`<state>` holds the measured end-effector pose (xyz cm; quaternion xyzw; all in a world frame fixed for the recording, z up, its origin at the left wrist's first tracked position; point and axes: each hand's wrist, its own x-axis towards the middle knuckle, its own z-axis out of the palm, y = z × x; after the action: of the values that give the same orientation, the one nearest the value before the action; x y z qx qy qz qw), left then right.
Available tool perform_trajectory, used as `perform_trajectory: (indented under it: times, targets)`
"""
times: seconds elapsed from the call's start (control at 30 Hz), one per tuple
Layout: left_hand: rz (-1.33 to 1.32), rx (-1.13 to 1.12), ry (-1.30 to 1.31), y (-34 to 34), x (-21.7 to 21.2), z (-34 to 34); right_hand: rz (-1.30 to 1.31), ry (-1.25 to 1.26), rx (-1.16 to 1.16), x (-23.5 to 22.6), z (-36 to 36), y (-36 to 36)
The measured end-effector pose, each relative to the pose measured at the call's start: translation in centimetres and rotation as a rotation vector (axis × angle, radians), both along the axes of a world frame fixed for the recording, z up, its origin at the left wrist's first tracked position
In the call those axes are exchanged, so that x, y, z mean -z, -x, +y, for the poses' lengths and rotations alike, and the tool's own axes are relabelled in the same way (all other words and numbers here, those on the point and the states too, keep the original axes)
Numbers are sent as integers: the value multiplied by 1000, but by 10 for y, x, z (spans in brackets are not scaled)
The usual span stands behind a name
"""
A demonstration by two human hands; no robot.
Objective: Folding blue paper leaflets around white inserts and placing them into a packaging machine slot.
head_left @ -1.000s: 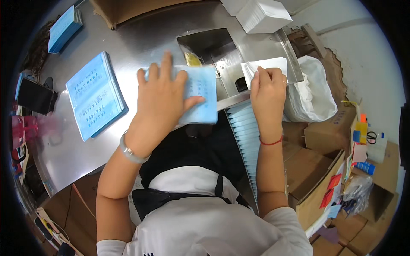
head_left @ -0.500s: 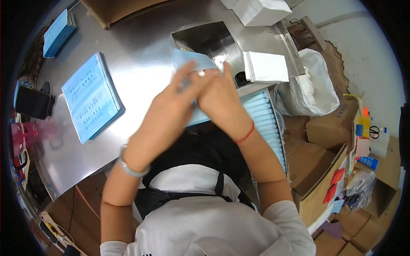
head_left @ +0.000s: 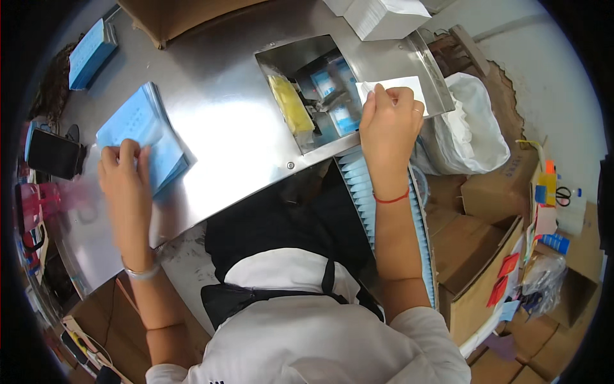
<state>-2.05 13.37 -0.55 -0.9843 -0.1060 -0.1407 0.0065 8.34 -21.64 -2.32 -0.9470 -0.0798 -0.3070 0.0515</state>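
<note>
Left hand [head_left: 128,176]: pinches the near edge of the top blue packet [head_left: 131,121] on the left-hand stack, thumb and fingers drawn together; the packet bows upward slightly at the grip. Right hand [head_left: 391,121]: pinches the near-left edge of the folded white sheets [head_left: 412,86], fingers pressed together; the exact number of sheets held cannot be told.

Clock positions are taken from the centre of the view, 12 o'clock being away from the person. The left-hand stack lies flat on the metal table [head_left: 224,128] at 10 o'clock. The white sheets rest on the table at 1 to 2 o'clock, just beside a rectangular opening [head_left: 336,45] at 12 o'clock. A yellow packet [head_left: 291,105] sits inside the opening, along its left side.

A second blue stack [head_left: 93,56] lies at 10 o'clock, farther out. A dark-screened device [head_left: 54,153] stands at 9 o'clock. A white paper block [head_left: 390,19] is at 1 o'clock, a white bag [head_left: 476,137] at 2 o'clock. A row of blue packets [head_left: 356,182] is at 3 o'clock, below the table edge and partly hidden by the right forearm.
</note>
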Motion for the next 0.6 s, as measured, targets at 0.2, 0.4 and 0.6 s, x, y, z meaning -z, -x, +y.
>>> perform_trajectory:
  times: [0.2,0.4,0.6]
  targets:
    - [-124,475,287,-14,7,-134,164,-67,-294,-16,-31,-4]
    - [-50,571,499,-5,13,-125,245,-313,-613,-54,-11,21]
    - [-29,424,348,0,12,-99,170,19,-683,-12,65,42]
